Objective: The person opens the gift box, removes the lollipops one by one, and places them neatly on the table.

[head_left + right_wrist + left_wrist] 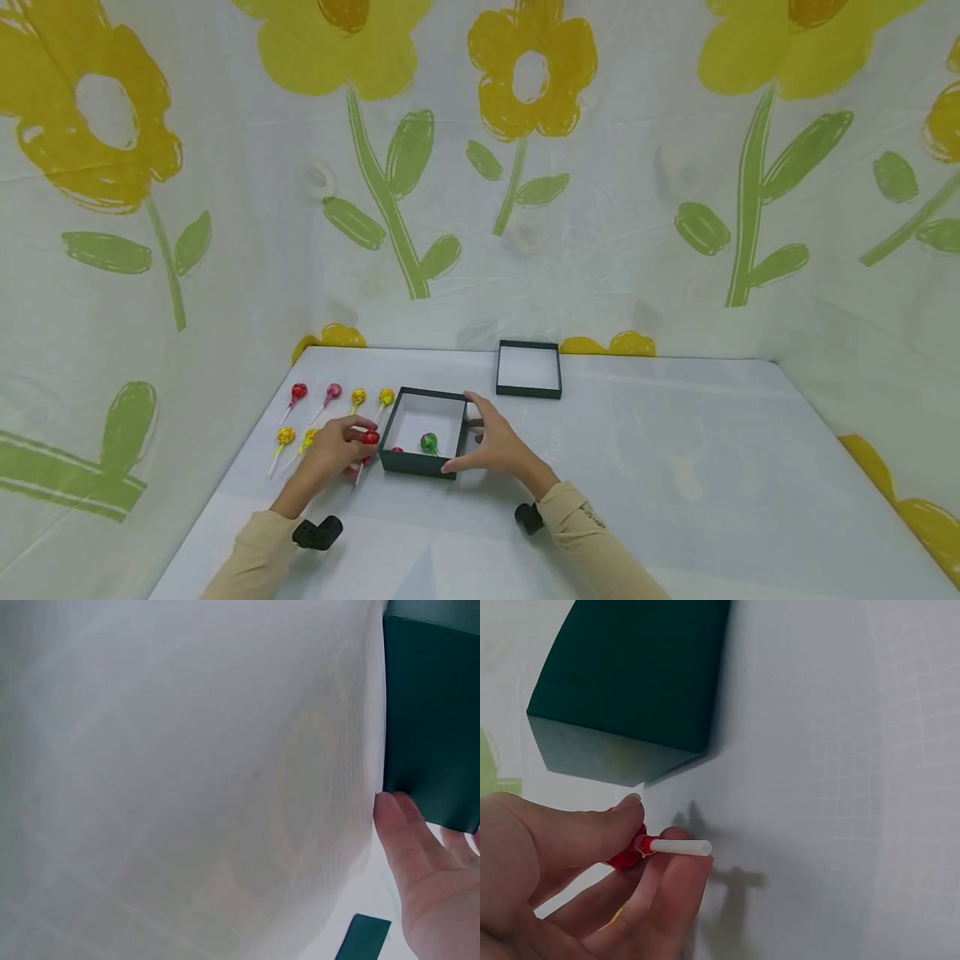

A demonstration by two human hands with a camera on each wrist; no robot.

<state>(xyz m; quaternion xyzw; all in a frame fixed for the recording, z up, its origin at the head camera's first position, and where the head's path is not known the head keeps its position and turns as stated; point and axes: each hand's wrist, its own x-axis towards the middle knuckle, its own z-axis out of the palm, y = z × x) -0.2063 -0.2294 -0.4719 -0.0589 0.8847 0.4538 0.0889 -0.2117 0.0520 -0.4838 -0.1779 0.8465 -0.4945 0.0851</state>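
Far left of the white cloth-covered table (675, 467), near its left edge: two rows of foil-wrapped lollipops on white sticks; back row a red lollipop (298, 391), a pink lollipop (333, 391), then two yellow lollipops (358, 396) (386, 396); front row two more yellow ones (285, 435) (310, 437), the second partly hidden by the hand.

Left hand (333, 454) just beside the box's left wall, fingers curled, thumb and fingers pinching a red-wrapped lollipop with a white stick (656, 846); its red head (371, 437) sits above the table close to the box's left rim, not over the opening; stick end pokes out past the fingertips in the left wrist view; narrow gap between hand and box corner.

Centre: a dark green square open box with white inside (414, 463); a green lollipop (428, 442) lies inside near the front wall, a second red lollipop (397, 450) at the front left corner, mostly hidden by the wall.

Right hand (495, 446) against the box's right side; fingers fairly straight, thumb at the front right corner, fingertips by the right rim; steadying touch, not a closed grip; thumb (394, 825) meets the dark wall in the right wrist view.

Behind, well apart: a dark green square lid with white inside (528, 369) near the table's back edge; right of it, broad bare table to the right edge.
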